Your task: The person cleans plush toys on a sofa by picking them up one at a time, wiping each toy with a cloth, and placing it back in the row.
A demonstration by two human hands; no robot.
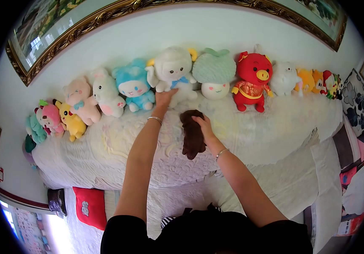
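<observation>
My right hand (205, 127) is closed around a dark brown plush toy (193, 137), held over the quilted cover. Its face and kind cannot be made out. My left hand (165, 97) grips the lower body of a large white plush sheep (172, 63) with yellow horns and a blue bow; some of its fingers are hidden against the fur. The sheep sits upright against the wall. Beside it are a blue-and-white plush (134, 86) on the left and a plush with a pale green, leafy top (214, 70) on the right.
Along the wall sit a red plush pig (253, 78), a white rabbit plush (107, 93), a pink plush bear (80, 99), a yellow plush (71, 120) and several others. A white quilted cover (275, 135) lies beneath them. A red cushion (89, 207) is at lower left. Gold-framed pictures hang above.
</observation>
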